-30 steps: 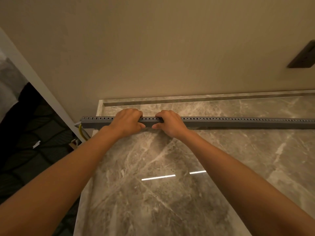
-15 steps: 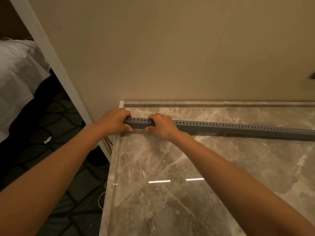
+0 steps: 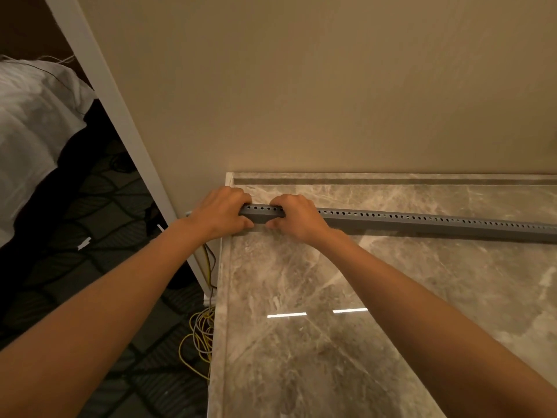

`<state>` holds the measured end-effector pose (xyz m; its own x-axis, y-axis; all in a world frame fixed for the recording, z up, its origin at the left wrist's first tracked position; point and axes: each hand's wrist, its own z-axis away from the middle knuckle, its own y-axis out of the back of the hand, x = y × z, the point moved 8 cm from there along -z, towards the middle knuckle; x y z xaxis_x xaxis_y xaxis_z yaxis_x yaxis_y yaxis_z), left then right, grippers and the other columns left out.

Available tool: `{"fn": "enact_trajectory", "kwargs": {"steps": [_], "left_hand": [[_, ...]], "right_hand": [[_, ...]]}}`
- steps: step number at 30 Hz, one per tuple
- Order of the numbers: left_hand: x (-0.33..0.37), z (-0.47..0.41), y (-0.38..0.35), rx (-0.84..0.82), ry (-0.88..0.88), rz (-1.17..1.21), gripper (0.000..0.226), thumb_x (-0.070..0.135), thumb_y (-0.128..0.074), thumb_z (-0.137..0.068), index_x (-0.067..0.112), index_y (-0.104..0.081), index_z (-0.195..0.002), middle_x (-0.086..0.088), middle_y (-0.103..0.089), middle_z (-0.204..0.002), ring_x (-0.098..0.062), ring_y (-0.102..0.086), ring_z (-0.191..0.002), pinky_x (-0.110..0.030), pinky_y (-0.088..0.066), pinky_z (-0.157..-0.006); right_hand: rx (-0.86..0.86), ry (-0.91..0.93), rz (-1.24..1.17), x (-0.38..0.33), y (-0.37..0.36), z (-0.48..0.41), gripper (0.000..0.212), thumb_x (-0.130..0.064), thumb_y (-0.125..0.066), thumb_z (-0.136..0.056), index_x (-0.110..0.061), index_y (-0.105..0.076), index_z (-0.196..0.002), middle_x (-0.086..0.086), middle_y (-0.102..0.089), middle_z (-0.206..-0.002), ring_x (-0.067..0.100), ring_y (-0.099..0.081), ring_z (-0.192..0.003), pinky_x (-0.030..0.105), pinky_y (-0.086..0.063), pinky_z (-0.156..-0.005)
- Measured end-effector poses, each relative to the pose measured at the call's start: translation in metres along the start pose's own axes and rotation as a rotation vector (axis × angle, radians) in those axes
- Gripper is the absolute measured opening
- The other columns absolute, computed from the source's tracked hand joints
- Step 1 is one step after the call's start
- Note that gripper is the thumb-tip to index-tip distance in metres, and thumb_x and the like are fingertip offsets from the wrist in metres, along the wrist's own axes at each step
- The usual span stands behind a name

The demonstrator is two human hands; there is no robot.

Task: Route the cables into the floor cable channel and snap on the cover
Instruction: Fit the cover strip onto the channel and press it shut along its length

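A long grey cable channel [image 3: 422, 224] with a row of small holes along its top lies on the marble floor slab [image 3: 376, 342], parallel to the wall and running off the right edge. My left hand [image 3: 221, 217] grips its left end at the slab's corner. My right hand [image 3: 297, 218] presses down on the channel just to the right, fingers curled over its top. Yellow and grey cables [image 3: 199, 339] hang down beside the slab's left edge and coil on the dark floor below.
A beige wall [image 3: 331, 86] rises right behind the channel. A white door frame [image 3: 120, 122] slants down to the slab's left corner. Left of it lies dark patterned carpet [image 3: 90, 267] and a white cloth [image 3: 33, 122].
The view has swung left and down, showing the slab's left edge and the coiled cables. Both hands have slid left along the channel to its end.
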<state>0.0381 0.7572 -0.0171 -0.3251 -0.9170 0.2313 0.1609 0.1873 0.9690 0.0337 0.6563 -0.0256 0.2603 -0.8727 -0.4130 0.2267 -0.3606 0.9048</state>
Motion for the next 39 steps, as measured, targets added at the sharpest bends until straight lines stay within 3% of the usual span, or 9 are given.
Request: {"fn": "enact_trajectory", "kwargs": {"steps": [6, 10, 13, 20, 22, 27, 32, 34, 39], "left_hand": [[-0.048, 0.015, 0.005, 0.065, 0.127, 0.317, 0.037, 0.024, -0.076, -0.075, 0.008, -0.066, -0.106, -0.007, -0.061, -0.098, -0.022, -0.055, -0.093, -0.030, -0.043, -0.075], [-0.072, 0.027, 0.002, 0.095, 0.225, 0.562, 0.032, 0.012, -0.074, -0.077, 0.008, -0.064, -0.107, 0.001, -0.061, -0.092, -0.014, -0.056, -0.085, -0.012, -0.041, -0.067], [-0.073, 0.030, 0.000, 0.112, 0.231, 0.698, 0.026, 0.007, -0.070, -0.081, 0.013, -0.062, -0.105, 0.012, -0.058, -0.081, -0.001, -0.054, -0.075, -0.008, -0.039, -0.066], [-0.074, 0.030, 0.000, 0.184, 0.241, 0.784, 0.019, -0.001, -0.068, -0.081, 0.012, -0.058, -0.092, 0.010, -0.055, -0.075, 0.000, -0.051, -0.068, 0.006, -0.043, -0.054], [-0.075, 0.030, 0.000, 0.196, 0.250, 0.801, 0.018, -0.001, -0.068, -0.080, 0.012, -0.058, -0.089, 0.009, -0.055, -0.075, -0.001, -0.051, -0.067, 0.002, -0.046, -0.053], [-0.073, 0.029, 0.000, 0.150, 0.261, 0.699, 0.015, 0.008, -0.068, -0.083, 0.014, -0.061, -0.095, 0.006, -0.057, -0.079, -0.007, -0.053, -0.073, -0.012, -0.039, -0.062], [-0.048, 0.026, 0.007, 0.193, 0.173, 0.238, 0.033, 0.021, -0.070, -0.081, 0.008, -0.060, -0.111, -0.007, -0.058, -0.108, -0.024, -0.052, -0.106, -0.033, -0.040, -0.086], [-0.022, 0.021, 0.009, 0.204, 0.098, 0.124, 0.037, 0.020, -0.068, -0.082, 0.007, -0.057, -0.115, -0.009, -0.055, -0.118, -0.025, -0.047, -0.113, -0.033, -0.037, -0.095], [0.067, 0.002, -0.008, 0.146, -0.084, -0.207, 0.030, 0.014, -0.054, -0.090, 0.006, -0.049, -0.118, -0.014, -0.054, -0.120, -0.031, -0.051, -0.110, -0.039, -0.040, -0.089]], "right_hand": [[-0.004, -0.028, -0.022, -0.002, -0.004, -0.003, 0.031, -0.030, -0.061, -0.085, -0.009, -0.061, -0.108, 0.012, -0.066, -0.107, 0.031, -0.058, -0.101, 0.040, -0.040, -0.087], [0.028, 0.011, -0.036, -0.020, -0.009, -0.011, 0.031, -0.034, -0.058, -0.087, -0.009, -0.062, -0.105, 0.012, -0.067, -0.105, 0.030, -0.058, -0.098, 0.037, -0.040, -0.081], [0.025, 0.028, -0.046, -0.031, -0.014, -0.017, 0.030, -0.034, -0.058, -0.087, -0.009, -0.062, -0.103, 0.012, -0.067, -0.102, 0.029, -0.059, -0.096, 0.036, -0.038, -0.079], [0.047, 0.025, -0.039, -0.033, -0.014, -0.019, 0.027, -0.032, -0.057, -0.087, -0.007, -0.065, -0.095, 0.003, -0.051, -0.083, 0.020, -0.043, -0.079, 0.031, -0.028, -0.073], [0.059, 0.022, -0.043, -0.034, -0.013, -0.019, 0.026, -0.031, -0.058, -0.087, -0.007, -0.066, -0.094, 0.002, -0.050, -0.082, 0.020, -0.043, -0.078, 0.031, -0.028, -0.074], [0.037, 0.024, -0.087, -0.032, -0.011, -0.018, 0.025, -0.030, -0.059, -0.087, -0.009, -0.067, -0.097, 0.003, -0.054, -0.081, 0.021, -0.047, -0.078, 0.030, -0.030, -0.072], [0.031, 0.061, -0.022, -0.026, -0.009, -0.012, 0.029, -0.024, -0.059, -0.087, -0.008, -0.062, -0.111, 0.015, -0.064, -0.107, 0.032, -0.056, -0.099, 0.036, -0.039, -0.083], [0.073, 0.045, -0.043, -0.011, -0.001, -0.002, 0.031, -0.020, -0.059, -0.086, -0.008, -0.060, -0.114, 0.015, -0.062, -0.109, 0.032, -0.054, -0.103, 0.037, -0.040, -0.088], [0.127, -0.052, -0.082, 0.051, 0.021, 0.029, 0.031, -0.012, -0.056, -0.089, -0.006, -0.057, -0.119, 0.015, -0.055, -0.116, 0.030, -0.044, -0.112, 0.033, -0.034, -0.096]]}}
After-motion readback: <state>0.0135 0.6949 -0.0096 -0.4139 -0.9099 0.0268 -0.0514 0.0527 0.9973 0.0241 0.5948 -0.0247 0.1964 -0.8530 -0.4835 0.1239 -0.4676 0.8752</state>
